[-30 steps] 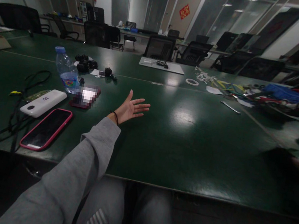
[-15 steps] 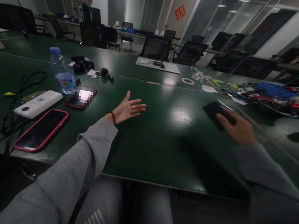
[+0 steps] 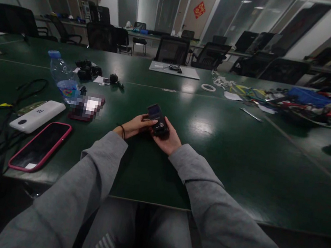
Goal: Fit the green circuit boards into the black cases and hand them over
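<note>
Over the middle of the green table (image 3: 150,172), both of my hands are closed on a small black rectangular object (image 3: 160,128). It has a dark bluish panel at its far end and small pale marks on its near face; its exact kind I cannot make out. My left hand (image 3: 135,126) grips it from the left, thumb across the top. From the right, my right hand (image 3: 169,139) wraps around its side, with some fingers hidden beneath it.
To the left are a water bottle (image 3: 63,78), a white power bank (image 3: 38,116), a pink-cased phone (image 3: 40,147) and another phone (image 3: 88,108). A metal wrench (image 3: 251,114), a tape roll (image 3: 208,88) and a pile of cables and tools (image 3: 310,102) lie to the right.
My right hand has carried the black object from the right to the middle. My left hand, open before, has closed on it too. The wrench on the right now shows fully.
</note>
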Action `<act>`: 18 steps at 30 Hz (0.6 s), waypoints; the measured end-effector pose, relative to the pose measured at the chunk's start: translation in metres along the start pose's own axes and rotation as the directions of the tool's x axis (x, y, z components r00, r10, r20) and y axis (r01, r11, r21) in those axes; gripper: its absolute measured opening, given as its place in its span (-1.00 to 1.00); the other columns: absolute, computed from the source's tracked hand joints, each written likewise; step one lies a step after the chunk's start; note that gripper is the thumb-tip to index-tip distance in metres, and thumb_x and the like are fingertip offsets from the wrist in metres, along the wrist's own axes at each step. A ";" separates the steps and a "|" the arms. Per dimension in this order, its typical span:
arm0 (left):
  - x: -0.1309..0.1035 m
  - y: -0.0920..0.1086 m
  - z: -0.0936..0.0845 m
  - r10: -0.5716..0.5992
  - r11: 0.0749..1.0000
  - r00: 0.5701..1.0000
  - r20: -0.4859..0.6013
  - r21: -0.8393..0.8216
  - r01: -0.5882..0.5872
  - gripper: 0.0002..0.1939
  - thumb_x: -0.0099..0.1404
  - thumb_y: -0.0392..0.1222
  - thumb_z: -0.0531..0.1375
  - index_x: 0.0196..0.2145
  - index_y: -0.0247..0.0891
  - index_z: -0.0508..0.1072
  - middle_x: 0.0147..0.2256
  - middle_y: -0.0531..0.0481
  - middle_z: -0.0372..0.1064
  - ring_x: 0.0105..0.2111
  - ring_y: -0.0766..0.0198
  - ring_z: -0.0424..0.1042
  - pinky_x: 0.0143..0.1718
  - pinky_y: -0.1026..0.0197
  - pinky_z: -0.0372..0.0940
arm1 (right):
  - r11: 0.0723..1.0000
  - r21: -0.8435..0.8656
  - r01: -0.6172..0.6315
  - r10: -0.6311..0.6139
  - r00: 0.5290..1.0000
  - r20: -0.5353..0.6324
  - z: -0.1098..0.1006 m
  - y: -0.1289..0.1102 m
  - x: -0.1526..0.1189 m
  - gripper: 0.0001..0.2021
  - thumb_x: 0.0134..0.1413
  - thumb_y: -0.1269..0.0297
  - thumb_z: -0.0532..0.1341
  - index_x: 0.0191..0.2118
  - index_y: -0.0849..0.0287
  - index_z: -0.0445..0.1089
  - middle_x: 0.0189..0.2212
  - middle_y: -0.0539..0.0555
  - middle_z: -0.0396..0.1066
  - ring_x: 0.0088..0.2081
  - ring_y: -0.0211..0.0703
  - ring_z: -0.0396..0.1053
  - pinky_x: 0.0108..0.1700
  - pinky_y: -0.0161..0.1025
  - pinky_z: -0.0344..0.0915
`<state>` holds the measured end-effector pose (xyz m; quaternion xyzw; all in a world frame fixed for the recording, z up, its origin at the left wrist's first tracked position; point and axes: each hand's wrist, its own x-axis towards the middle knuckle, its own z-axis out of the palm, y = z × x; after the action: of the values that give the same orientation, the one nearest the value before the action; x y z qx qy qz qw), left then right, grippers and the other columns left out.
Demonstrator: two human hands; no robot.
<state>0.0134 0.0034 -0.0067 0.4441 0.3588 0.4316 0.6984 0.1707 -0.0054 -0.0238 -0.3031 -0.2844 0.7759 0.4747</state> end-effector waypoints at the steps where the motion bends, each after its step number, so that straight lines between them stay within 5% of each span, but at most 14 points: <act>1: -0.001 0.001 0.000 0.003 1.000 1.000 0.018 0.004 -0.003 -0.43 0.05 -0.22 0.42 0.02 -0.33 0.40 -0.15 -0.14 0.47 -0.27 0.31 0.47 -0.08 0.15 0.31 | 0.999 -0.039 0.031 -0.030 0.999 0.026 -0.004 -0.001 0.000 -0.61 0.07 -0.12 0.26 -0.18 0.11 0.39 -0.22 0.09 0.42 -0.12 -0.05 0.38 -0.04 -0.06 0.43; 6: -0.003 0.004 0.001 0.030 1.000 1.000 0.008 0.003 -0.030 -0.44 0.04 -0.25 0.42 0.01 -0.38 0.42 -0.12 -0.18 0.46 -0.22 0.26 0.47 0.03 0.09 0.27 | 0.986 -0.154 0.066 -0.052 0.994 0.092 -0.009 -0.003 0.006 -0.53 0.05 -0.20 0.25 -0.14 0.10 0.39 -0.20 0.13 0.42 -0.09 0.00 0.37 -0.05 0.00 0.41; 9: -0.001 0.004 -0.001 0.057 0.998 0.998 -0.021 -0.015 -0.058 -0.51 0.04 -0.24 0.42 -0.06 -0.40 0.46 -0.08 -0.20 0.45 -0.19 0.24 0.47 0.04 0.09 0.27 | 0.980 -0.190 0.063 -0.053 0.997 0.057 -0.007 -0.004 0.010 -0.48 0.05 -0.23 0.24 -0.11 0.13 0.39 -0.21 0.13 0.44 -0.10 -0.02 0.39 -0.06 -0.04 0.40; 13: 0.002 0.003 -0.006 0.087 0.996 0.995 -0.040 0.031 -0.086 -0.47 0.02 -0.22 0.43 -0.04 -0.38 0.46 -0.07 -0.19 0.46 -0.12 0.20 0.47 0.09 0.08 0.24 | 0.915 -0.362 0.181 -0.219 0.973 -0.068 -0.010 -0.011 0.012 -0.46 -0.06 -0.22 0.33 -0.15 0.15 0.43 -0.25 0.08 0.46 -0.13 -0.09 0.40 -0.04 -0.14 0.36; 18: 0.002 0.002 -0.011 0.082 0.995 0.993 -0.083 0.070 -0.077 -0.38 -0.04 -0.25 0.45 0.00 -0.36 0.43 -0.09 -0.19 0.47 -0.14 0.17 0.48 0.06 0.04 0.28 | 0.893 -0.392 0.221 -0.243 0.970 -0.008 -0.017 -0.018 0.008 -0.40 -0.15 -0.18 0.40 -0.07 0.16 0.43 -0.26 0.06 0.46 -0.16 -0.13 0.41 -0.04 -0.17 0.34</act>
<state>0.0039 0.0088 -0.0091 0.4622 0.3848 0.4656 0.6493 0.1900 0.0114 -0.0234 -0.3771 -0.4529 0.6327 0.5023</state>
